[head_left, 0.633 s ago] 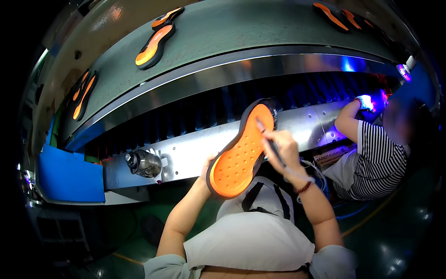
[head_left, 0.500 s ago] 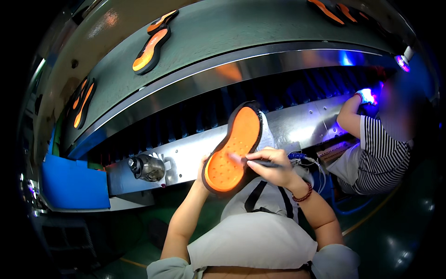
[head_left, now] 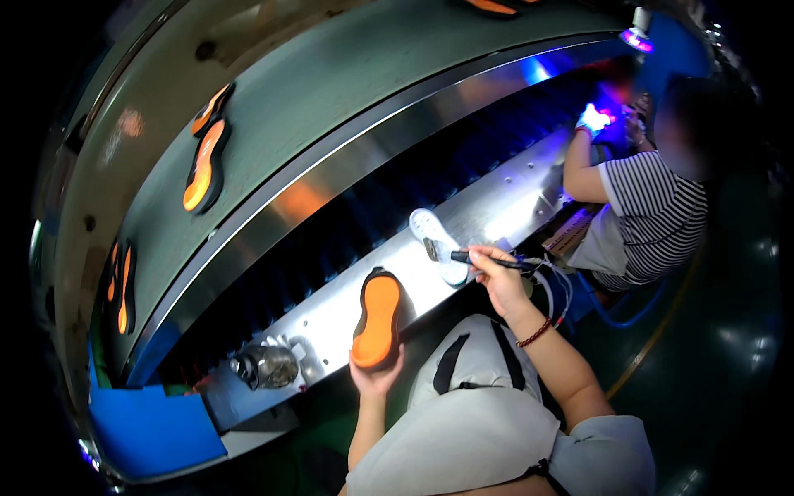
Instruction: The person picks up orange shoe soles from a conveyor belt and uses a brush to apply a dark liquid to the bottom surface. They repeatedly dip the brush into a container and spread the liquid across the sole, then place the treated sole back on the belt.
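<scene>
My left hand (head_left: 377, 379) holds a shoe sole (head_left: 380, 314), orange on its inner face with a black rim, by its near end; the fingers wrap its sides. The sole tilts up over the metal ledge. In my right hand (head_left: 499, 285) is a slim black-handled brush (head_left: 514, 264), pinched between thumb and fingers, pointing left. Its tip is over the near part of a white sole-shaped piece (head_left: 449, 245) lying on the ledge; whether they touch I cannot tell. That piece has a dark patch in its middle.
Beyond the metal ledge (head_left: 331, 304) runs a green conveyor belt (head_left: 289, 116) carrying several orange and black soles (head_left: 203, 169). A clear jar (head_left: 273, 366) with a dark lid stands at the ledge's left. To the right, a person in a striped shirt (head_left: 649, 202) works beneath a violet lamp (head_left: 637, 40).
The brush has left the orange sole and moved right to the white piece. My left hand has lowered the sole, apart from the brush. The whole view has turned.
</scene>
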A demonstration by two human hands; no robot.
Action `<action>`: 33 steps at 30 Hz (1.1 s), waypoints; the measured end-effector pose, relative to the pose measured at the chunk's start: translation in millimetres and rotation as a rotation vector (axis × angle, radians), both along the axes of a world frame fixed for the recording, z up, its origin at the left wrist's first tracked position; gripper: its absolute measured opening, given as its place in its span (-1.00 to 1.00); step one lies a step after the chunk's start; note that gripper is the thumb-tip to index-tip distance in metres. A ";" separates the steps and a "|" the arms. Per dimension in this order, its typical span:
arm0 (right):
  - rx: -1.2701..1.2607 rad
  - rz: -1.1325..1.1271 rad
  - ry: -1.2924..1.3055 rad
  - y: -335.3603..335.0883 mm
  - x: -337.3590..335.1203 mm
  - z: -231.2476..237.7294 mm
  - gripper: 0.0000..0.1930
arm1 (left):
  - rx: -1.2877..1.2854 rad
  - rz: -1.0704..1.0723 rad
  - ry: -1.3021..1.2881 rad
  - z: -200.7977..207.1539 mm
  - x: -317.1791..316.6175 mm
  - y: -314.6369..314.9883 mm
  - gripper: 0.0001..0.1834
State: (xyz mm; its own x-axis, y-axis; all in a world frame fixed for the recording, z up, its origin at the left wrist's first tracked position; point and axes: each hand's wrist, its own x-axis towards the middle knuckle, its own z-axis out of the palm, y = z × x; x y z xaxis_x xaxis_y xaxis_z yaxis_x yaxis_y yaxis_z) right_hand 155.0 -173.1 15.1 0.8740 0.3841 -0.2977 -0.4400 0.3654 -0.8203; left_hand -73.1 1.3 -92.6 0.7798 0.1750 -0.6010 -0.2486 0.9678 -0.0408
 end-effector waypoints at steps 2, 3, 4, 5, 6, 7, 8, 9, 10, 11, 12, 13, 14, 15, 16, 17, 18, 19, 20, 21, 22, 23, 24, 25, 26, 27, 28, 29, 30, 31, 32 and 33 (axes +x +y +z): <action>-0.013 -0.031 0.032 -8.6 0.4 -4.7 -0.86 | -0.133 -0.076 0.013 10.0 3.3 6.3 -0.32; -0.022 -0.060 0.043 -13.0 0.6 -7.8 -0.86 | -0.077 -0.124 0.007 14.0 5.2 8.7 -0.31; -0.030 -0.089 0.054 -18.4 1.7 -10.9 -0.86 | -0.021 -0.170 0.000 17.1 7.6 11.2 -0.30; -0.044 -0.115 0.053 -24.2 3.4 -13.1 -0.85 | 0.035 -0.249 -0.056 20.1 8.6 13.7 -0.28; -0.037 -0.161 0.073 -28.7 5.0 -13.7 -0.84 | 0.018 -0.288 -0.135 30.7 11.9 17.6 -0.27; -0.046 -0.210 0.077 -34.4 9.0 -16.1 -0.83 | 0.001 -0.328 -0.215 41.1 16.2 20.3 -0.25; -0.052 -0.254 0.086 -39.0 13.3 -19.2 -0.83 | 0.026 -0.404 -0.352 56.4 21.9 22.5 -0.24; -0.051 -0.274 0.085 -43.6 17.6 -22.6 -0.83 | 0.098 -0.411 -0.407 70.7 30.2 24.5 -0.20; -0.051 -0.295 0.085 -48.8 23.4 -25.7 -0.83 | 0.214 -0.412 -0.430 87.0 40.7 25.8 -0.18; -0.053 -0.311 0.090 -53.1 27.6 -28.6 -0.84 | 0.295 -0.411 -0.456 99.9 48.5 30.2 -0.19; -0.049 -0.309 0.097 -55.3 32.0 -31.1 -0.84 | 0.330 -0.432 -0.505 112.5 61.1 35.4 -0.20; -0.046 -0.314 0.111 -58.4 36.5 -33.3 -0.84 | 0.362 -0.460 -0.556 124.1 77.5 41.1 -0.20; -0.036 -0.314 0.129 -59.7 41.1 -36.0 -0.84 | 0.387 -0.489 -0.605 136.6 96.8 45.9 -0.21; -0.039 -0.303 0.154 -59.7 45.3 -38.4 -0.84 | 0.402 -0.519 -0.666 146.8 118.6 51.4 -0.21; -0.028 -0.294 0.173 -57.9 48.4 -39.2 -0.83 | 0.410 -0.550 -0.728 156.9 143.4 55.3 -0.22; -0.016 -0.283 0.185 -57.6 52.7 -38.5 -0.83 | 0.412 -0.587 -0.794 167.6 170.5 58.1 -0.22; -0.005 -0.268 0.190 -57.5 59.4 -39.0 -0.82 | 0.411 -0.608 -0.849 178.4 201.0 59.9 -0.23; 0.012 -0.268 0.202 -58.9 65.3 -42.1 -0.82 | 0.402 -0.613 -0.886 191.7 235.4 60.7 -0.23; 0.032 -0.280 0.220 -59.5 70.7 -45.8 -0.83 | 0.384 -0.598 -0.890 206.4 270.1 61.4 -0.24; 0.040 -0.283 0.226 -60.6 76.4 -47.3 -0.83 | 0.373 -0.499 -0.830 225.0 304.7 61.0 -0.22; 0.049 -0.287 0.231 -62.3 82.1 -46.9 -0.83 | 0.371 -0.397 -0.770 244.8 338.4 60.6 -0.21; 0.038 -0.281 0.227 -64.6 88.3 -47.1 -0.83 | 0.354 -0.306 -0.795 257.7 380.7 66.9 -0.19; 0.031 -0.280 0.227 -66.4 95.1 -47.3 -0.83 | 0.337 -0.221 -0.816 270.2 425.4 75.2 -0.17; 0.030 -0.272 0.219 -68.2 102.3 -48.7 -0.84 | 0.530 -0.095 -0.864 266.4 471.0 92.7 -0.15; 0.033 -0.255 0.224 -67.8 107.0 -48.0 -0.85 | 0.725 0.044 -0.901 251.8 510.3 117.3 -0.14; 0.031 -0.234 0.233 -71.0 111.8 -46.3 -0.87 | 0.574 0.170 -0.756 237.5 544.2 144.7 -0.14; 0.014 -0.256 0.236 -77.8 119.9 -48.6 -0.88 | 0.528 0.185 -0.665 227.3 574.8 140.8 -0.15; 0.019 -0.257 0.253 -83.2 122.6 -51.5 -0.88 | 0.494 0.209 -0.570 228.0 592.4 131.9 -0.16; 0.060 -0.278 0.251 -86.7 126.0 -52.8 -0.88 | 0.602 0.156 -0.521 225.2 608.0 120.0 -0.19; 0.064 -0.281 0.264 -90.7 127.7 -54.9 -0.89 | 0.749 0.080 -0.457 228.8 612.6 102.9 -0.21; 0.069 -0.284 0.277 -94.2 130.4 -56.2 -0.89 | 0.895 0.004 -0.397 233.5 617.7 84.5 -0.23; 0.071 -0.270 0.278 -96.0 132.6 -57.1 -0.89 | 1.071 -0.097 -0.324 236.7 620.0 68.5 -0.25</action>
